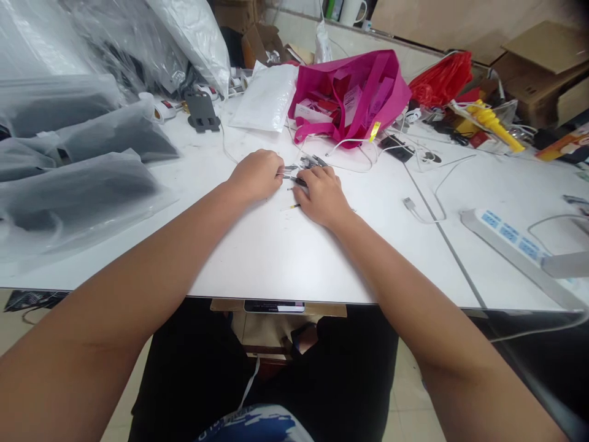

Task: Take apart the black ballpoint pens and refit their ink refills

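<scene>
Both my hands rest over the white table (276,258), around a small group of pens and thin pen parts (313,161). My left hand (260,175) is closed, its fingertips pressed together at the end of a thin item that I cannot make out clearly. On the right, my right hand (322,195) is curled with its fingers over a dark pen (300,182). A thin refill with a yellowish tip (291,207) lies on the table just below the right fingertips. Several more dark and grey pieces lie beyond the fingers.
A pink bag (354,98) holding boxes stands behind my hands, beside a white bubble mailer (267,95). A black phone stand (201,112) and plastic-wrapped bundles (78,190) are at left. Cables, a power strip (510,239) and a yellow tool (494,126) lie at right.
</scene>
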{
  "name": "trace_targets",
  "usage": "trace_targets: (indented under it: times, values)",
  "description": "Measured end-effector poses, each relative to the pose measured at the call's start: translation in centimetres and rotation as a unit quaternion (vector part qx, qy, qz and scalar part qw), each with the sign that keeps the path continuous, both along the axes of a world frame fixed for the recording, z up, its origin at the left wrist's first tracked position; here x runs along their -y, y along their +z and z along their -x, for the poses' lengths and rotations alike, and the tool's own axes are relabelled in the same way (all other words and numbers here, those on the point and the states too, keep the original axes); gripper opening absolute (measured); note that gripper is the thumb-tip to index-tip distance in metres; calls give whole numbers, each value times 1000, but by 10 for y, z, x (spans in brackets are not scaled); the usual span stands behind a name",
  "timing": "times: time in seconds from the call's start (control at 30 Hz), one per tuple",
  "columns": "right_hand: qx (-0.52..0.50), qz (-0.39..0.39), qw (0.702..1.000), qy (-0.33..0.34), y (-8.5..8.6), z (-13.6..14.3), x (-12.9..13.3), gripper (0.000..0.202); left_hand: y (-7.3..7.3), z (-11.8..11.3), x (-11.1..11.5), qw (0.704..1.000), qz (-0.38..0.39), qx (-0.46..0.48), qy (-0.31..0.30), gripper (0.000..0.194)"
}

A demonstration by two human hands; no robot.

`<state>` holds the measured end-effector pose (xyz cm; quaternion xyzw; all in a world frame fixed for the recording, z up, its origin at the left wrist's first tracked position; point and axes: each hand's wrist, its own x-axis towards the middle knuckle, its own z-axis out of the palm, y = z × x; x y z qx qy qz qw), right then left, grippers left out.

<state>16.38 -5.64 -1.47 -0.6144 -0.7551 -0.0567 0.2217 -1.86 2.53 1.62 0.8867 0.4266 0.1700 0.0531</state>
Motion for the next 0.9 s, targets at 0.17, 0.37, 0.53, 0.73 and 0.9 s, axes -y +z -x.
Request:
trace_targets:
  times: [0.17, 0.37, 0.53, 0.73, 0.9]
  values:
    - [-10, -5, 1000, -4, 1, -4, -2, 25, 6, 4, 3, 1000, 24, -8, 8, 24]
    - [-18, -11, 1000, 0, 0, -6, -3, 26, 9, 8, 4, 999, 50, -10, 1, 27]
    - [-33, -14, 999, 9, -1, -9, -5, 33, 15, 7, 7, 997, 55, -61, -8, 25]
    - [-52, -28, 998, 27, -6, -13, -8, 41, 8, 2, 12, 994, 46, -103, -3, 30]
    - [-87, -63, 994, 38, 1, -15, -7, 42, 11, 0, 13, 995, 86, 40, 8, 23]
